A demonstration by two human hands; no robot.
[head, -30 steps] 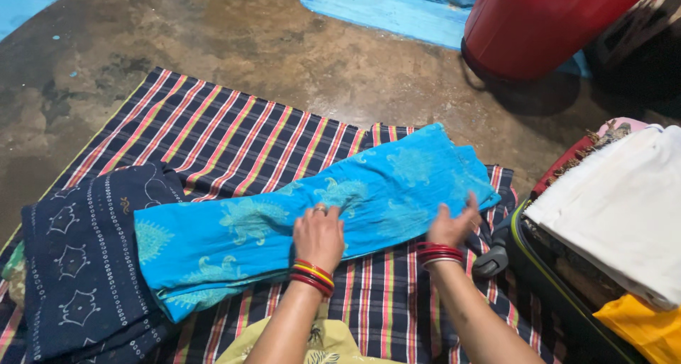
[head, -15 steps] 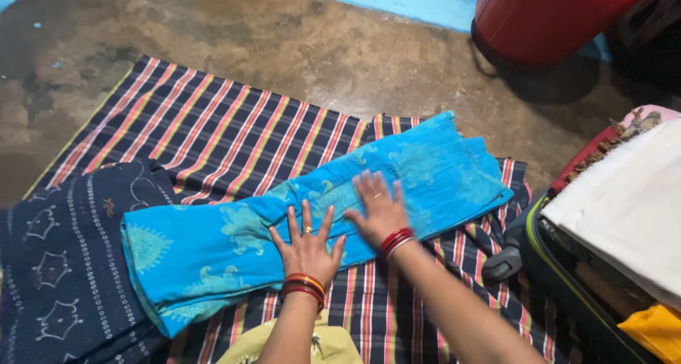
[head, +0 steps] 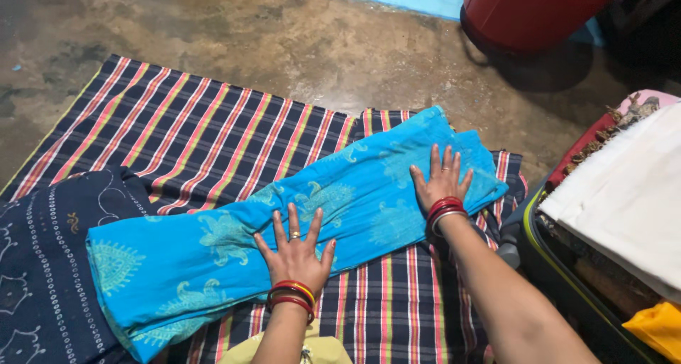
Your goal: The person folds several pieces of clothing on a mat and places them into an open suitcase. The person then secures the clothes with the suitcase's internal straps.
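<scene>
A long folded bright blue cloth [head: 234, 236] with a teal pattern lies slantwise across a striped mat [head: 213, 133]. My left hand [head: 294, 254] rests flat on the cloth's near edge around the middle, fingers spread, a ring on one finger and red and yellow bangles at the wrist. My right hand [head: 441, 180] lies flat on the cloth's right end, fingers spread, red bangles at the wrist. Neither hand grips anything.
A dark blue patterned cloth [head: 42, 265] lies at the left, under the blue cloth's end. An open suitcase [head: 560, 279] at the right holds a white folded cloth [head: 631, 194] and a yellow one [head: 656, 328]. A red drum [head: 525, 9] stands on the concrete floor behind.
My right hand has slid from the middle of the blue cloth out to its right end. My left hand has stayed flat near the middle. The camera has tipped slightly.
</scene>
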